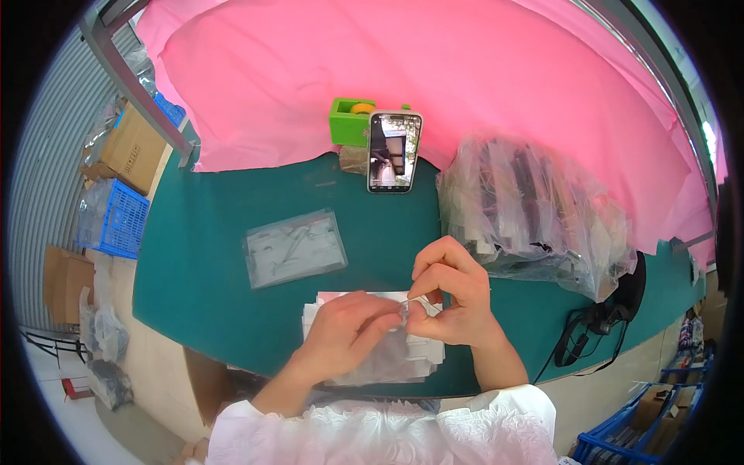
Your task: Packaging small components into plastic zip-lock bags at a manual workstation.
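Observation:
My left hand (pixel 346 332) and my right hand (pixel 456 301) meet above a stack of white cards or sheets (pixel 418 355) near the table's front edge. Between their fingertips is a thin, clear piece (pixel 404 310) that looks like plastic film. Both hands are closed in a pinch on it, the right with thumb and bent forefinger. Part of the piece is hidden by the fingers, so its full shape cannot be made out. Clear plastic with a glossy sheen (pixel 380 363) lies over the stack. Farther left, a flat clear packet (pixel 296 248) with pale contents rests on the green table (pixel 209 232).
A phone (pixel 394 152) with a lit screen leans upright by a green tape dispenser (pixel 349 124). To the right stand a large clear bag (pixel 535 209) of packed items and a black strap with cable (pixel 573 337). Pink cloth (pixel 310 70) hangs behind. Blue crates (pixel 124 217) flank the table.

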The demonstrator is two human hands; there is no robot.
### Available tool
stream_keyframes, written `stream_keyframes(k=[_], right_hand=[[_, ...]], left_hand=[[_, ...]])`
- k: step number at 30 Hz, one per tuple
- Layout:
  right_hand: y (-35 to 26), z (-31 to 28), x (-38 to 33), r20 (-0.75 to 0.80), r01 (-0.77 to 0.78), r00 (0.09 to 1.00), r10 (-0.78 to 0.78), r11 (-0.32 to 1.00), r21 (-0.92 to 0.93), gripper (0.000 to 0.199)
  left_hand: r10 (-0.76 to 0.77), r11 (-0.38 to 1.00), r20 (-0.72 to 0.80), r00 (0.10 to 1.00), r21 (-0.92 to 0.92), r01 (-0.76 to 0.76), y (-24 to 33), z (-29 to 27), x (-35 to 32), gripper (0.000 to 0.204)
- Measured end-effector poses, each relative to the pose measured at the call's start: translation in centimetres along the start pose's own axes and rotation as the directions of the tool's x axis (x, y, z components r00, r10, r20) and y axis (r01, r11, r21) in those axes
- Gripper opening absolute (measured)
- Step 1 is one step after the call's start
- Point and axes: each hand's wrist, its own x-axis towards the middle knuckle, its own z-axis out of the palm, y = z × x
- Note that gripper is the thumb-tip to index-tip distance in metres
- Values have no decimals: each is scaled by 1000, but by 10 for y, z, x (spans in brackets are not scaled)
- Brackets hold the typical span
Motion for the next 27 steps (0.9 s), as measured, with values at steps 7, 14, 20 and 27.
stream_keyframes(k=[7, 14, 20, 27], right_hand=[[-5, -11, 1, -15, 49, 999, -49, 998, -26, 20], [-9, -19, 3, -23, 76, 997, -78, 995, -71, 20], [-8, -28, 1, -61, 58, 996, -64, 994, -92, 21], [-13, -32, 1, -58, 48, 997, -54, 995, -90, 21]], left_hand=[[-130, 983, 2, 991, -133, 129, 11, 7, 0, 13], [53, 998, 174, 983, -34, -47, -1, 8, -2, 21], [-94, 980, 62, 994, -169, 103, 8, 13, 1, 16], [18, 997, 127, 992, -77, -8, 8, 14, -1, 25]])
